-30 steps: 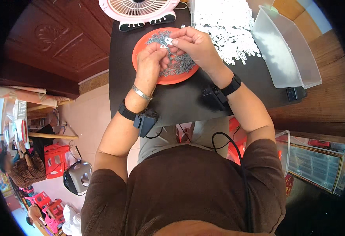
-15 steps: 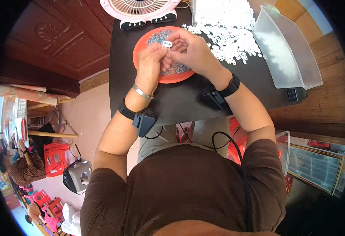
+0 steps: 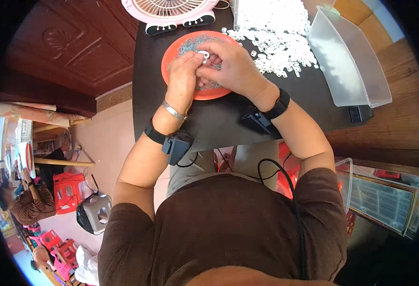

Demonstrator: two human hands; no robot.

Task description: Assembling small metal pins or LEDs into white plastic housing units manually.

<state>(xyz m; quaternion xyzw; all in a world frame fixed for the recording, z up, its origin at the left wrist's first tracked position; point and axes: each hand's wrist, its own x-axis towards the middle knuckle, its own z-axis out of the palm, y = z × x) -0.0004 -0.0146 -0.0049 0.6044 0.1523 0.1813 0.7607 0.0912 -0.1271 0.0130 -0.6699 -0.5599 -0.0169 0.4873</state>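
Left hand (image 3: 183, 72) pinches the white piece (image 3: 205, 56) above the red tray (image 3: 210, 96) of pins (image 3: 189, 46)! Right hand (image 3: 235, 66) curls alongside, its grip impossible to tell. Looks like close fitting work; next calls for steady, precise fingertips.

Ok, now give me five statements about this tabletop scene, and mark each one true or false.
1. The left hand pinches a small white piece. True.
2. The fan stands to the right of the white pile. False: the fan stands to the left of the white pile.
3. Grey metal pieces lie in the bowl. True.
4. The bowl is blue. False: the bowl is orange-red.
5. A silver bracelet circles the left wrist. True.
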